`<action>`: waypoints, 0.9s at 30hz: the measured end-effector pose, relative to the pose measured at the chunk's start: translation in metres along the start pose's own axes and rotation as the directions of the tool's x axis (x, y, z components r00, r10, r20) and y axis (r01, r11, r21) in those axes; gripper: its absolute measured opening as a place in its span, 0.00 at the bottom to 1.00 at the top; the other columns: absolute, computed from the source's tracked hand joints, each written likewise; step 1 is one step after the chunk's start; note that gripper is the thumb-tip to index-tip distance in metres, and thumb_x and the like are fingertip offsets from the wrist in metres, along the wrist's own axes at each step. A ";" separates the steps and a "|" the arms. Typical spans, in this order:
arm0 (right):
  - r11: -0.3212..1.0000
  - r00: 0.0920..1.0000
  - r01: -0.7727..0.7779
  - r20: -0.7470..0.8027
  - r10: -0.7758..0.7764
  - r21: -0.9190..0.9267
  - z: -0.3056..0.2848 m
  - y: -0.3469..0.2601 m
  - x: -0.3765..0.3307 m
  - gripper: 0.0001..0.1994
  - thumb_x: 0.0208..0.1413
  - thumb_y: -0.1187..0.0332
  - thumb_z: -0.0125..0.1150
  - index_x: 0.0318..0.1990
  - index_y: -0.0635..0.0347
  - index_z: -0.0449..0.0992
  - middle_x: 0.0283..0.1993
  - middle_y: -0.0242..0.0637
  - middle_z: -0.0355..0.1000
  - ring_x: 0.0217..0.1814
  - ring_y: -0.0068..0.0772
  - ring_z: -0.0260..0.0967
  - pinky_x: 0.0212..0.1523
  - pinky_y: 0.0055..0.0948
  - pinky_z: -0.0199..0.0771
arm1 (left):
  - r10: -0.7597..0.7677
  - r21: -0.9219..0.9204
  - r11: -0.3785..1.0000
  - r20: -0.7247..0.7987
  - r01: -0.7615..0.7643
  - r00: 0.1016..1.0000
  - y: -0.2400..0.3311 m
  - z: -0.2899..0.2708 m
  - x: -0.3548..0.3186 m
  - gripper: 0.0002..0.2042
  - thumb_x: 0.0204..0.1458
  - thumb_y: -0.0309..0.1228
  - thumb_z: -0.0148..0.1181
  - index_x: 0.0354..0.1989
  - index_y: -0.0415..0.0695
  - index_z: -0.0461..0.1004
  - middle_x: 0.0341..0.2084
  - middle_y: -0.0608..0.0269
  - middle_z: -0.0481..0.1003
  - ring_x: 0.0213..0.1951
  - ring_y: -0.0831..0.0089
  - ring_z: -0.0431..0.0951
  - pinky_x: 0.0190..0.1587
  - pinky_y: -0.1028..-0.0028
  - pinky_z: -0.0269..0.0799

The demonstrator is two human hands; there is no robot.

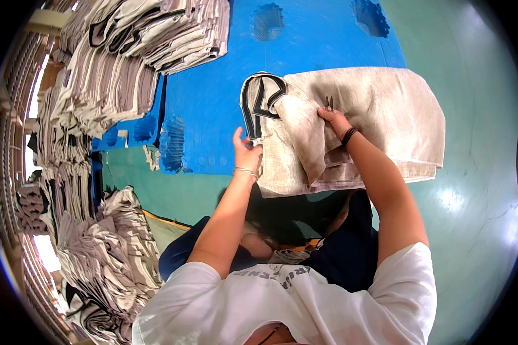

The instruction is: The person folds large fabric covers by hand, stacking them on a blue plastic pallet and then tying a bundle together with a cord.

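Observation:
A beige cloth garment [380,109] with black trim [248,112] at its left end lies folded before me, partly on a blue plastic surface. My left hand [248,156] is at its left edge, just below the trim. Its lower fingers are curled against the cloth edge, while one finger points up and away. My right hand [335,121] is closed around small thread snips [329,103], whose two pointed tips stick up past the fingers. The right thumb presses on a raised fold of the cloth. The snips' handles are hidden in the hand.
Tall stacks of similar beige garments [109,95] stand at the left, some on the blue plastic surface [213,109]. More garments [109,241] are heaped at the lower left. Cloth scraps [151,158] lie by the blue edge. A green floor [472,115] spreads at the right.

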State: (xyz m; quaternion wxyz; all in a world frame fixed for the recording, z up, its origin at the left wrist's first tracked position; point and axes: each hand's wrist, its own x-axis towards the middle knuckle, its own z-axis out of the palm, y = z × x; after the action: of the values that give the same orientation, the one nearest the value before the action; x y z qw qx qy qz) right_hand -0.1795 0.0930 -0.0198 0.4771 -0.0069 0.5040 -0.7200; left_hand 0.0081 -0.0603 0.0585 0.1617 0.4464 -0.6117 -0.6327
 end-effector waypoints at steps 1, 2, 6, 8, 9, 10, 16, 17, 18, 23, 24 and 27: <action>1.000 1.000 -0.019 -0.011 0.019 -0.006 0.003 -0.001 -0.003 0.09 0.45 0.63 0.55 0.30 0.58 0.69 0.28 0.23 0.64 0.32 0.15 0.60 0.37 0.15 0.58 | 0.161 0.168 0.975 -0.070 -0.148 0.984 -0.003 0.001 0.006 0.33 0.34 0.18 0.53 0.52 0.46 0.49 0.41 0.55 0.58 0.40 0.68 0.62 0.42 0.72 0.61; 0.999 0.999 -0.039 -0.023 0.039 -0.012 0.005 -0.004 -0.006 0.09 0.45 0.63 0.55 0.30 0.57 0.69 0.28 0.23 0.64 0.32 0.15 0.60 0.37 0.15 0.58 | 0.329 0.337 0.900 -0.107 -0.277 0.938 -0.010 0.001 0.015 0.32 0.33 0.18 0.53 0.51 0.47 0.51 0.43 0.55 0.56 0.42 0.67 0.61 0.44 0.71 0.59; 0.996 0.999 -0.007 -0.042 0.004 -0.091 0.000 0.006 0.003 0.09 0.45 0.61 0.55 0.29 0.56 0.70 0.27 0.23 0.64 0.32 0.16 0.58 0.35 0.17 0.57 | 0.656 0.620 0.582 0.023 -0.526 0.754 0.005 0.014 0.031 0.23 0.31 0.24 0.57 0.43 0.49 0.64 0.43 0.57 0.57 0.45 0.62 0.57 0.49 0.68 0.53; 0.994 0.999 0.030 -0.031 -0.034 -0.107 -0.005 0.011 0.008 0.09 0.45 0.61 0.55 0.29 0.55 0.70 0.26 0.23 0.64 0.31 0.16 0.57 0.35 0.17 0.56 | 0.630 0.701 0.517 0.077 -0.491 0.773 0.014 0.031 0.034 0.18 0.31 0.29 0.59 0.37 0.48 0.69 0.42 0.58 0.59 0.45 0.61 0.56 0.49 0.67 0.53; 0.995 0.999 0.049 -0.015 -0.050 -0.089 -0.003 0.012 0.008 0.09 0.45 0.61 0.55 0.28 0.55 0.70 0.26 0.23 0.64 0.31 0.16 0.57 0.35 0.18 0.55 | 0.587 0.751 0.517 0.036 -0.410 0.809 0.015 0.037 0.039 0.20 0.30 0.31 0.61 0.38 0.49 0.69 0.41 0.59 0.59 0.45 0.62 0.56 0.49 0.68 0.54; 0.995 0.998 0.067 0.002 -0.067 -0.071 -0.002 0.013 0.008 0.09 0.45 0.61 0.55 0.28 0.55 0.70 0.26 0.23 0.64 0.31 0.16 0.57 0.35 0.18 0.55 | 0.573 0.772 0.518 0.007 -0.369 0.819 0.016 0.041 0.041 0.19 0.31 0.32 0.61 0.37 0.48 0.70 0.41 0.59 0.60 0.45 0.62 0.56 0.48 0.67 0.54; 0.991 0.989 0.134 0.063 -0.132 -0.018 -0.002 0.019 0.011 0.08 0.45 0.63 0.55 0.28 0.57 0.70 0.27 0.25 0.65 0.31 0.18 0.59 0.37 0.20 0.56 | 0.617 0.779 0.468 0.051 -0.418 0.786 0.012 0.033 0.065 0.10 0.34 0.37 0.61 0.23 0.45 0.71 0.36 0.65 0.64 0.41 0.65 0.62 0.41 0.69 0.59; 0.990 0.986 0.144 0.083 -0.143 -0.002 -0.003 0.020 0.012 0.08 0.45 0.63 0.54 0.28 0.57 0.70 0.27 0.25 0.65 0.32 0.18 0.59 0.38 0.20 0.56 | 0.631 0.757 0.453 0.100 -0.470 0.769 0.009 0.028 0.068 0.10 0.34 0.37 0.61 0.21 0.44 0.71 0.35 0.64 0.65 0.40 0.65 0.63 0.40 0.69 0.60; 0.990 0.986 0.144 0.085 -0.143 -0.002 -0.004 0.020 0.012 0.08 0.45 0.64 0.54 0.28 0.58 0.70 0.27 0.25 0.66 0.32 0.18 0.59 0.38 0.20 0.57 | 0.707 0.800 0.308 0.170 -0.515 0.686 0.017 0.030 0.061 0.10 0.37 0.36 0.58 0.18 0.42 0.70 0.30 0.63 0.66 0.36 0.63 0.64 0.35 0.69 0.62; 0.992 0.987 0.128 0.095 -0.128 0.004 -0.004 0.020 0.012 0.08 0.46 0.65 0.54 0.29 0.60 0.70 0.27 0.26 0.67 0.33 0.19 0.61 0.39 0.20 0.57 | 0.658 0.775 0.067 0.439 -0.629 0.611 0.034 0.014 0.059 0.10 0.41 0.34 0.54 0.16 0.40 0.68 0.24 0.60 0.64 0.32 0.62 0.62 0.33 0.67 0.61; 0.991 0.987 0.137 0.088 -0.136 -0.010 -0.003 0.019 0.012 0.08 0.46 0.65 0.54 0.29 0.60 0.70 0.28 0.27 0.67 0.33 0.19 0.61 0.39 0.20 0.57 | 0.646 0.714 0.092 0.488 -0.694 0.588 0.035 0.007 0.062 0.10 0.42 0.34 0.53 0.16 0.40 0.68 0.25 0.59 0.64 0.32 0.62 0.62 0.34 0.68 0.61; 0.986 0.985 0.159 0.073 -0.156 -0.040 0.001 0.018 0.010 0.08 0.46 0.64 0.54 0.29 0.59 0.71 0.29 0.27 0.67 0.34 0.20 0.61 0.40 0.21 0.57 | 0.672 0.596 0.247 0.463 -0.764 0.578 0.031 -0.017 0.071 0.11 0.45 0.32 0.51 0.16 0.38 0.68 0.28 0.61 0.65 0.30 0.69 0.64 0.31 0.74 0.61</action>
State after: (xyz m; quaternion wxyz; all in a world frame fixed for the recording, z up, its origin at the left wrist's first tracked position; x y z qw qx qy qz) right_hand -0.1724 0.0851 -0.0374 0.4356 -0.0825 0.5014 -0.7430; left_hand -0.0287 -0.1301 0.0634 0.1978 0.1036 -0.9544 -0.1982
